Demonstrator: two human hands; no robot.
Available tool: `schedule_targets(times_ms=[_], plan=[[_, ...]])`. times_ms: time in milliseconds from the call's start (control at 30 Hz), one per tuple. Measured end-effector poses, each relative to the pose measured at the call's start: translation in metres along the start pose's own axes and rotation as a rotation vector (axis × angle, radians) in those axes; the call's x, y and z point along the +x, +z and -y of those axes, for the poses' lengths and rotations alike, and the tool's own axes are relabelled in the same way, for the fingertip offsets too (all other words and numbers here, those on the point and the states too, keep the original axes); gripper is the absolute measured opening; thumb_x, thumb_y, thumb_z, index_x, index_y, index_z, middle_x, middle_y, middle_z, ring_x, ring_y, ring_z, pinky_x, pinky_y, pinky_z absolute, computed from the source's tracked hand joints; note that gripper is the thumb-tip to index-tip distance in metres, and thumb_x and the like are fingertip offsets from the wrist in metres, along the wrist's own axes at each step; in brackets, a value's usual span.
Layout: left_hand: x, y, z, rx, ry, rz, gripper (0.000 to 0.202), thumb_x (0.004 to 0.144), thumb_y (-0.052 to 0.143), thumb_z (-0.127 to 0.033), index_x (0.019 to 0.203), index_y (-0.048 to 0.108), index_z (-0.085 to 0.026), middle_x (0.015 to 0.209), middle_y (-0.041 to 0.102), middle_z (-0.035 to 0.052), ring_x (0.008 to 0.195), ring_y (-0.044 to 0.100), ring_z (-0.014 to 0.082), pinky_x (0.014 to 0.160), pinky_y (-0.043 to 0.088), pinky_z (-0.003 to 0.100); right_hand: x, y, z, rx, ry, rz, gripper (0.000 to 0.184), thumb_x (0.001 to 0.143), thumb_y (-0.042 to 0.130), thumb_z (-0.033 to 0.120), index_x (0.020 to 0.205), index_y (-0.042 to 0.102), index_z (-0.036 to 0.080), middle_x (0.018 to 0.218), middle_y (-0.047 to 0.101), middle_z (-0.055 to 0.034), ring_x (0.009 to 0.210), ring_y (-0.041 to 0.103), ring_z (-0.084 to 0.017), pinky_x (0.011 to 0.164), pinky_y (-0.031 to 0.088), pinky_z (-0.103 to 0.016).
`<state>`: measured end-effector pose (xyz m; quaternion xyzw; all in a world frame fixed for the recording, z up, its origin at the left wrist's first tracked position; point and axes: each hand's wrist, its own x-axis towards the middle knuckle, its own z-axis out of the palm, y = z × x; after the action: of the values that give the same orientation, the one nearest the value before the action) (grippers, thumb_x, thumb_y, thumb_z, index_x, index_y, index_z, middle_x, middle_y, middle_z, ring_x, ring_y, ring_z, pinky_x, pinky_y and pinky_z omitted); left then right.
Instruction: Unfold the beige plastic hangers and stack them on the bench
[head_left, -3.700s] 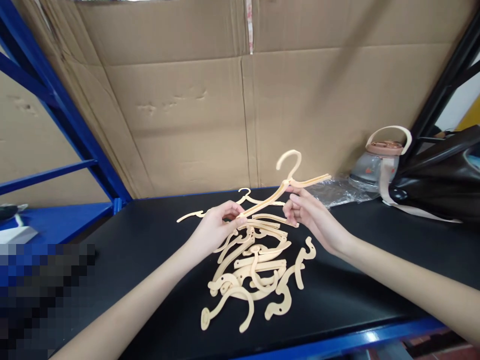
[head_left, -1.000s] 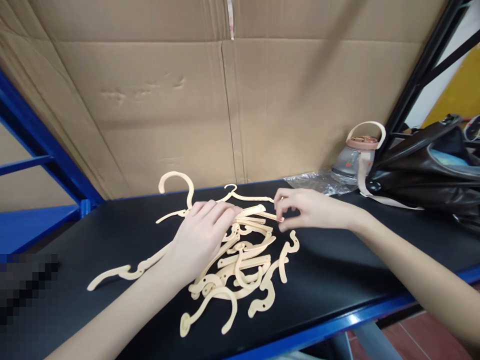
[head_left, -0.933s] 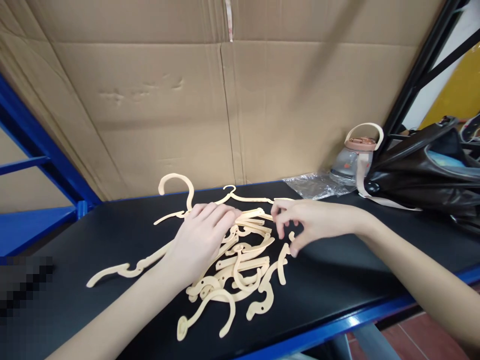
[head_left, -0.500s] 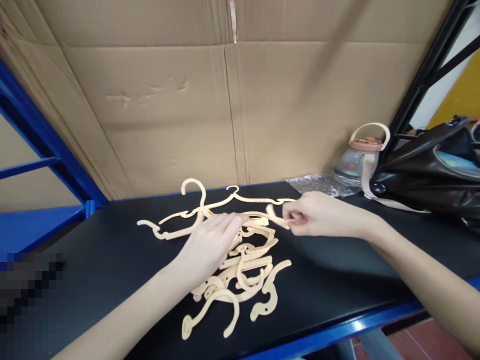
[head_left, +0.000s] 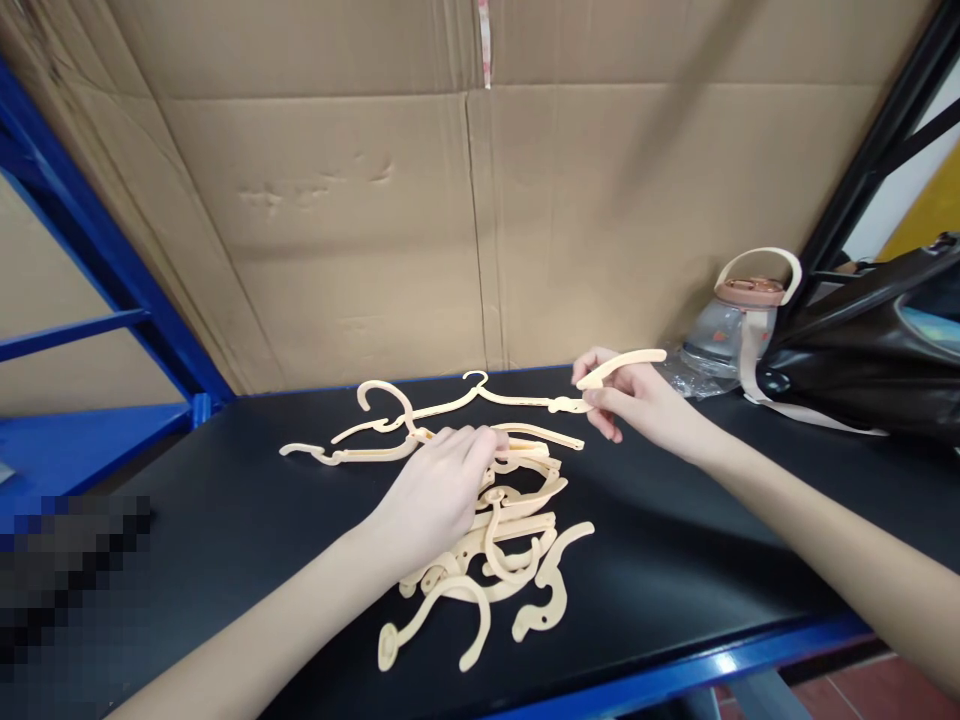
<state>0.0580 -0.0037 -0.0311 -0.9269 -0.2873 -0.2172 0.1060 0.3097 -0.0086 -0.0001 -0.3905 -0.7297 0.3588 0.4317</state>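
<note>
Over the table (head_left: 675,580), the hanger (head_left: 375,455) runs left to right (hook up), right arm in the left hand (head_left: 450,480), fingers bunched; the right hand (head_left: 630,390) pinches a curved piece (head_left: 634,357), free tip rightward.

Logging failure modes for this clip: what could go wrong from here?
1. The right hand pinches the curved piece near one end, the other end free, so it might twist or slip out.
2. The left hand holds the hooked hanger close to the loose pieces; moving it could snag or scatter them.
3. The rear hanger ends right by the right hand in view and might get knocked.
</note>
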Motion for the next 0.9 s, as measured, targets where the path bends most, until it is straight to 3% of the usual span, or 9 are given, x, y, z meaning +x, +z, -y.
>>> schedule_targets(times_ms=[133,233,333,400,500,567,733,833,900], plan=[[0.001,-0.004,-0.006,-0.106,-0.066,0.012,0.01,0.093,0.036,-0.016,0.096,0.045,-0.019,0.086,0.062,0.0025,0.072,0.057,0.0184,0.064,0.044,0.032,-0.002,0.009,-0.002,0.048,-0.026,0.05,0.024,0.091,0.047,0.03,0.11,0.052,0.016,0.059,0.062,0.0025,0.046,0.055,-0.01,0.047,0.045,-0.023],[0.002,-0.003,-0.008,-0.102,-0.069,0.011,0.008,0.095,0.036,-0.022,0.09,0.042,-0.02,0.077,0.058,-0.0006,0.065,0.054,0.0166,0.058,0.042,0.029,-0.002,0.013,-0.002,0.04,-0.079,0.063,0.023,0.089,0.055,0.03,0.108,0.055,0.017,0.087,0.069,-0.0039,0.072,0.066,-0.013,0.066,0.053,-0.027],[0.002,0.003,-0.008,-0.129,-0.032,-0.001,0.012,0.094,0.034,-0.017,0.084,0.037,-0.021,0.074,0.054,-0.0014,0.065,0.053,0.0152,0.056,0.042,0.027,-0.003,0.014,-0.001,0.05,-0.096,0.146,0.023,0.089,0.052,0.022,0.112,0.057,0.019,0.11,0.066,-0.0055,0.103,0.062,-0.016,0.091,0.049,-0.033],[0.001,0.007,-0.006,-0.194,-0.025,-0.006,0.012,0.092,0.034,-0.012,0.085,0.036,-0.02,0.078,0.054,-0.0005,0.071,0.056,0.0148,0.058,0.046,0.026,-0.004,0.013,0.0,0.052,-0.097,0.185,0.024,0.091,0.046,0.02,0.111,0.06,0.019,0.112,0.066,-0.0047,0.108,0.06,-0.017,0.096,0.046,-0.035],[0.0,0.013,-0.004,-0.257,-0.032,0.001,0.013,0.09,0.035,-0.007,0.089,0.037,-0.02,0.084,0.056,0.0019,0.081,0.06,0.0159,0.062,0.05,0.026,-0.005,0.015,0.001,0.112,-0.062,0.163,0.024,0.093,0.043,0.025,0.099,0.065,0.017,0.104,0.068,-0.0057,0.099,0.064,-0.017,0.088,0.05,-0.034],[0.0,0.015,-0.003,-0.265,-0.023,0.004,0.013,0.089,0.035,-0.007,0.091,0.038,-0.02,0.086,0.058,0.0033,0.082,0.061,0.0166,0.063,0.052,0.027,-0.005,0.018,0.0,0.181,0.011,0.118,0.021,0.089,0.052,0.032,0.091,0.064,0.015,0.094,0.069,-0.0067,0.087,0.066,-0.017,0.076,0.054,-0.032],[-0.001,0.014,-0.005,-0.258,0.03,-0.003,0.017,0.091,0.033,-0.009,0.102,0.042,-0.018,0.097,0.064,0.0073,0.088,0.063,0.0178,0.071,0.053,0.031,-0.001,0.029,-0.005,0.326,0.141,0.028,0.04,0.064,0.079,0.028,0.084,0.046,0.019,0.071,0.061,0.0037,0.064,0.065,-0.014,0.058,0.054,-0.027],[0.0,0.009,-0.008,-0.231,-0.035,-0.006,0.019,0.091,0.035,-0.01,0.106,0.043,-0.019,0.092,0.066,0.0045,0.082,0.064,0.0171,0.064,0.051,0.028,-0.001,0.031,-0.007,0.248,0.119,0.015,0.046,0.07,0.075,0.027,0.101,0.041,0.022,0.07,0.058,0.0058,0.064,0.063,-0.014,0.054,0.049,-0.025],[0.0,0.005,-0.009,-0.215,-0.091,-0.005,0.017,0.092,0.037,-0.012,0.106,0.043,-0.021,0.089,0.067,0.0021,0.076,0.066,0.0165,0.058,0.049,0.025,-0.003,0.03,-0.007,0.071,0.049,0.035,0.032,0.081,0.064,0.027,0.106,0.044,0.021,0.077,0.06,0.0021,0.066,0.061,-0.013,0.054,0.046,-0.024]])
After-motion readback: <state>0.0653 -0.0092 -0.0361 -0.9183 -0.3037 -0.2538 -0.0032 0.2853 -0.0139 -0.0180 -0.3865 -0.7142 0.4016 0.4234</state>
